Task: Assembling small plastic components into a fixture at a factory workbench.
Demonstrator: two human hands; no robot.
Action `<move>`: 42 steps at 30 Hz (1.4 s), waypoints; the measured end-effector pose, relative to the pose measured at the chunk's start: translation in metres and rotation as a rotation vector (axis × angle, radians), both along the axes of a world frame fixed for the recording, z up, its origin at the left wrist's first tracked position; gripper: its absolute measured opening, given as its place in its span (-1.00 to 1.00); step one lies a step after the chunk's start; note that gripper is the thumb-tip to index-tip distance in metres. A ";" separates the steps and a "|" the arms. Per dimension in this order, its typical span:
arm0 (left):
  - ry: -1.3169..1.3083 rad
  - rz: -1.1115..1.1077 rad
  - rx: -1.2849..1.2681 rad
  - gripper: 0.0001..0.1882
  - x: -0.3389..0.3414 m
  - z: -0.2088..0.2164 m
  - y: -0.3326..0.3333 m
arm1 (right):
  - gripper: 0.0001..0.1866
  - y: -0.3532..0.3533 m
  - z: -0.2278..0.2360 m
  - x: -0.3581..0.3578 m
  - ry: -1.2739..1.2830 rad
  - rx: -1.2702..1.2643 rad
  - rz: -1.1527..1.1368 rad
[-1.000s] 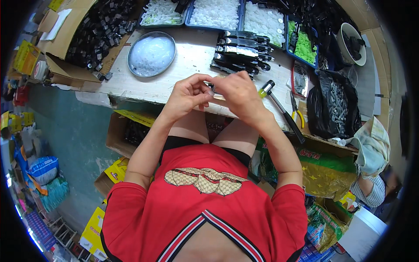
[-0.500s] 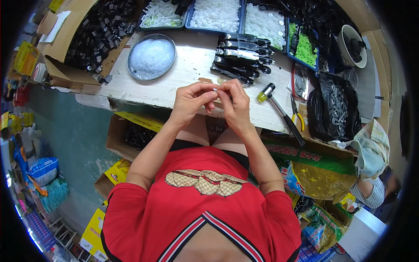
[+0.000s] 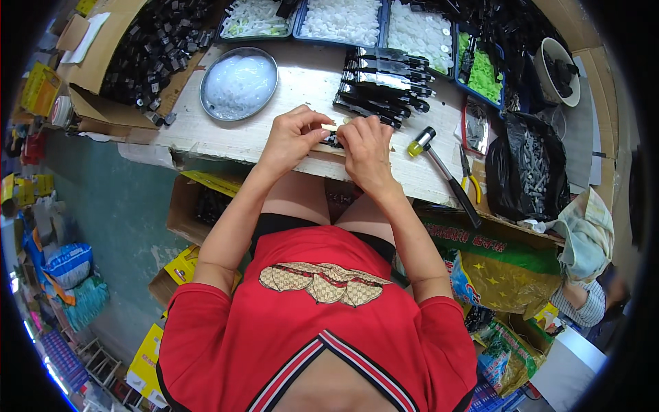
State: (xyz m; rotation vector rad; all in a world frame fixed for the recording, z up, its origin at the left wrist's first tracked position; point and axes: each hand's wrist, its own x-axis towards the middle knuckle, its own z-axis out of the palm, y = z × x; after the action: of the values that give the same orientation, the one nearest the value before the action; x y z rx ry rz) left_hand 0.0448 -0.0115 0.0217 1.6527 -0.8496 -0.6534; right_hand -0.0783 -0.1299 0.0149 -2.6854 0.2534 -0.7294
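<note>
Both hands meet at the front edge of the worktable [image 3: 182, 130]. My left hand [image 3: 292, 143] is closed, its thumb and forefinger at one end of a small black part [image 3: 332, 140]. My right hand [image 3: 368, 154] is bent over the other end, fingertips pressed together and pointing down; what they pinch is hidden. A pale strip shows just above the black part, between the fingers. Just beyond my right hand lies a stack of long black parts [image 3: 384, 86]. A round metal dish [image 3: 206, 103] with white, glossy contents stands beyond my left hand.
Right of my hands lie a hammer [image 3: 446, 175] with a yellow end, yellow-handled pliers [image 3: 470, 180] and a black bag [image 3: 504, 178] of grey pieces. Trays [image 3: 336, 43] of white and green parts line the back. A carton [image 3: 113, 113] of black parts stands left.
My hands have gone from holding a tiny pale piece above the table edge to working on the small black part. My left hand has shifted slightly left, and my right fingers have turned downward.
</note>
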 end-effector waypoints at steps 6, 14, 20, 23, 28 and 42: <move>-0.422 -0.090 0.282 -0.84 -0.002 0.011 -0.019 | -0.90 -0.010 0.004 -0.006 -0.084 0.134 0.000; -0.432 -0.339 0.456 -0.76 0.038 0.034 -0.045 | -0.93 -0.102 0.042 -0.080 -0.162 0.201 -0.431; -0.761 -0.203 0.109 -0.87 0.070 0.070 -0.145 | -0.90 -0.174 0.027 -0.134 0.193 -0.141 -0.726; -0.995 -0.276 0.221 -0.86 0.069 0.069 -0.195 | -0.88 -0.184 0.027 -0.131 0.414 -0.134 -0.723; -1.230 -0.373 0.453 -0.86 0.061 0.063 -0.231 | -0.89 -0.193 0.015 -0.121 0.496 -0.149 -0.722; -0.432 -0.324 0.090 -0.90 0.079 0.080 -0.200 | -0.85 -0.191 0.021 -0.128 0.029 0.098 -0.617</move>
State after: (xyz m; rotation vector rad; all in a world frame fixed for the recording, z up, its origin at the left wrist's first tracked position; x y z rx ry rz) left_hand 0.1235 -0.2117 0.1014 1.7855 -1.4387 -0.5650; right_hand -0.2065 -0.3213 0.0356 -2.5233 1.1249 -0.8114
